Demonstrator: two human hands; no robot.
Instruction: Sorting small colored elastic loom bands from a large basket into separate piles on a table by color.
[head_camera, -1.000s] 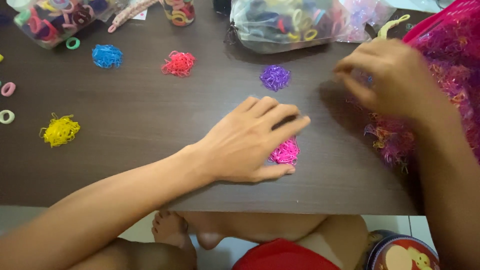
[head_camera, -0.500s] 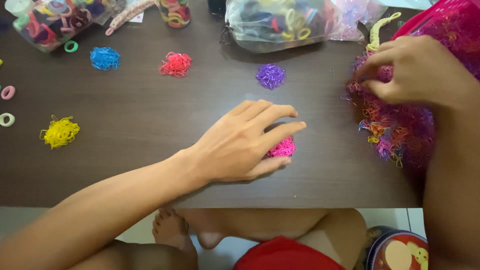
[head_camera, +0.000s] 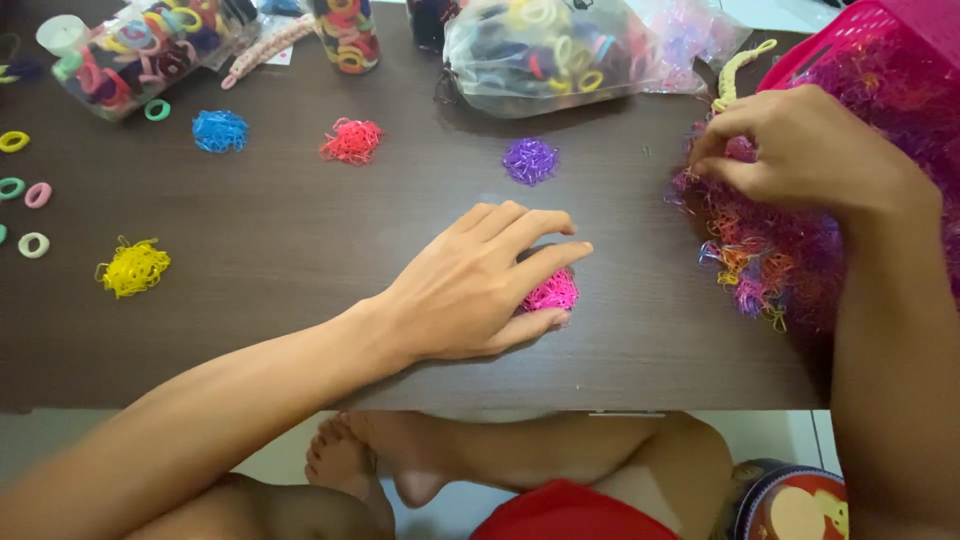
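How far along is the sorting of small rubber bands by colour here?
Done: separate blue, red, purple and yellow piles lie on the table. In hand: the left hand covers the pink pile; the right hand pinches at the mixed heap. Left: that big heap remains unsorted.

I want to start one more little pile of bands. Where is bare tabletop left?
Widest free patch: between the yellow pile, red pile and left hand. A smaller one lies between the purple pile and mixed heap. Crowded: the back edge by the bag, and the right side under the right hand.
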